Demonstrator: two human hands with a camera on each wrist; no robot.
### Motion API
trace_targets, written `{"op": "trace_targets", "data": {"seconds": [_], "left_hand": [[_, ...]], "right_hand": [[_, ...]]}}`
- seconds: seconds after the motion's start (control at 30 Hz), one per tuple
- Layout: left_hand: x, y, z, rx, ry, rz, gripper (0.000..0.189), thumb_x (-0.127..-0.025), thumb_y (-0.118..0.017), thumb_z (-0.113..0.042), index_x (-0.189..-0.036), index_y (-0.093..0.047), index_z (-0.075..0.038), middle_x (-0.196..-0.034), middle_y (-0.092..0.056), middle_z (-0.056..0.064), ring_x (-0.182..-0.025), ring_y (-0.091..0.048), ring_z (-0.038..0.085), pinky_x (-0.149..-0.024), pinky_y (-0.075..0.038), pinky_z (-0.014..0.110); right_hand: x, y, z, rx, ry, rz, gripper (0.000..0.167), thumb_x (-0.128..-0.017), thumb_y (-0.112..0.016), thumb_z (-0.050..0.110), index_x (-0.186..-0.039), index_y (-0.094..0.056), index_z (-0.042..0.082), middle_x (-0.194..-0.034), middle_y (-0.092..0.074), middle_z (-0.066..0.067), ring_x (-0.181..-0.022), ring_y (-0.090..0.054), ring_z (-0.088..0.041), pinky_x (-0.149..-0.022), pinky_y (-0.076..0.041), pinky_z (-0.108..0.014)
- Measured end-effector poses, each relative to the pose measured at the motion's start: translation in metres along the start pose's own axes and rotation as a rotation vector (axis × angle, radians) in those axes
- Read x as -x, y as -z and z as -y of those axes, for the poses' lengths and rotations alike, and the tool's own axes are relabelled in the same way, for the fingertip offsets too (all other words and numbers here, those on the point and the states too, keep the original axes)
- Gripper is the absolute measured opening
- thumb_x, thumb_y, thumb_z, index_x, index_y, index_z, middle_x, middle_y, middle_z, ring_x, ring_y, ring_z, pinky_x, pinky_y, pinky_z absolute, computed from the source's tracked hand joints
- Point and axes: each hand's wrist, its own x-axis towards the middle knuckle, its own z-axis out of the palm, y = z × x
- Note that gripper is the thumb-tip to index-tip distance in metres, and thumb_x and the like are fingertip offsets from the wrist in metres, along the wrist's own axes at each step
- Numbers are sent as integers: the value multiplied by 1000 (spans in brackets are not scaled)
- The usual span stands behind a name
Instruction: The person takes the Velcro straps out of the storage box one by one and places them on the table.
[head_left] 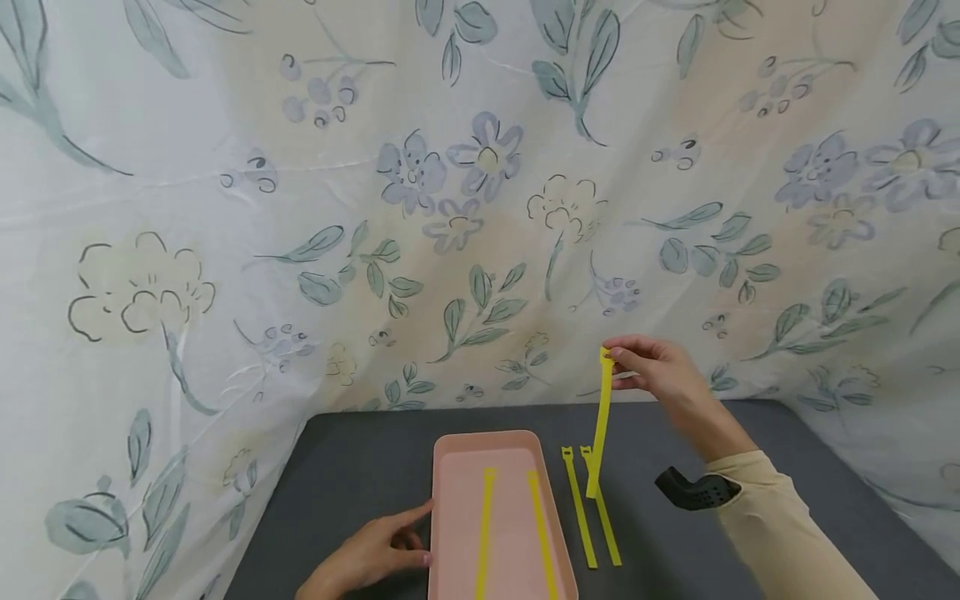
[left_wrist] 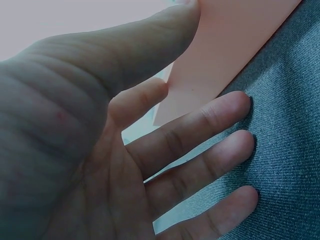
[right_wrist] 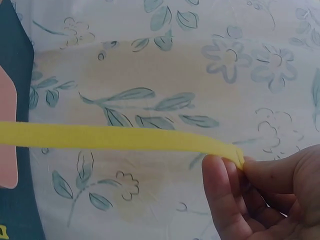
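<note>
Between thumb and fingers, my right hand point(head_left: 654, 367) pinches the slotted top end of a yellow cable tie point(head_left: 602, 425), a flat strap that hangs down above the table. In the right wrist view the same strap point(right_wrist: 110, 137) stretches leftward from the fingertips. Two more yellow straps point(head_left: 578, 508) lie on the table right of the pink tray point(head_left: 444, 517), partly behind the hanging one. Inside the tray are two yellow straps point(head_left: 485, 533), set apart lengthwise. My left hand point(head_left: 371, 550) touches the tray's left edge with thumb and index finger; its other fingers extend loosely over the cloth.
A dark grey cloth-covered table point(head_left: 337, 467) lies under everything. Behind it and at both sides hangs a floral curtain point(head_left: 480, 317). A black band point(head_left: 693, 489) sits at my right wrist by the beige sleeve point(head_left: 780, 525).
</note>
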Motion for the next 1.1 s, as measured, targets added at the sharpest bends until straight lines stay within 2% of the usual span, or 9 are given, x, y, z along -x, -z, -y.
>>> {"op": "trace_targets", "data": {"seconds": [0.1,0.23,0.33,0.43,0.6,0.83,0.93,1.1], "left_hand": [[0,2,3,-21,-5,11,76,-92,-75,-35,-156,-40,-10,-94,-70,-3,-82,-60,11,-71,-47,29],[-2,2,8,-36,-45,24,77,-94,-72,-41,-157,-38,-13,-96,-71,-5,-85,-62,8,-72,-48,27],[-1,0,5,-17,-51,14,77,-94,-72,-40,-157,-38,-11,-98,-72,-3,-87,-63,9,-73,-49,26],[1,-2,2,-16,-33,5,76,-94,-73,-35,-157,-38,-11,-100,-72,-1,-87,-63,9,-74,-49,26],[4,-5,-4,-15,11,-24,74,-92,-75,-30,-156,-41,-12,-100,-72,0,-87,-63,10,-76,-49,27],[6,-6,-5,-8,17,-33,75,-92,-76,-29,-155,-41,-11,-99,-72,1,-86,-63,11,-75,-49,27],[8,-6,-5,-4,17,-38,75,-91,-76,-29,-155,-42,-11,-97,-72,0,-85,-62,10,-73,-48,27],[9,-7,-5,0,12,-41,76,-91,-77,-31,-156,-42,-13,-97,-72,-1,-83,-62,8,-72,-48,25]], "right_hand": [[1,10,0,15,-3,-3,43,-105,-57,27,-135,-57,-5,-98,-67,14,-90,-63,-8,-80,-58,-25],[3,24,-1,9,5,6,31,-104,-58,29,-127,-65,8,-97,-68,15,-90,-65,-6,-79,-58,-24],[4,35,-4,31,19,14,25,-105,-57,31,-122,-66,16,-98,-66,15,-90,-67,-6,-80,-58,-23],[5,44,-7,76,27,17,24,-105,-55,33,-123,-65,19,-100,-65,15,-92,-66,-6,-81,-57,-23],[5,55,-14,111,27,27,25,-106,-54,32,-124,-64,19,-100,-64,16,-92,-66,-7,-80,-57,-24],[9,65,-32,134,18,22,24,-107,-53,25,-125,-66,17,-99,-66,20,-89,-64,-4,-76,-58,-26],[8,68,-42,151,-12,31,29,-106,-54,26,-129,-65,12,-100,-65,22,-91,-64,-3,-77,-58,-27],[5,70,-62,149,-86,100,33,-106,-55,29,-131,-64,9,-104,-65,21,-94,-63,-3,-80,-58,-31]]}}
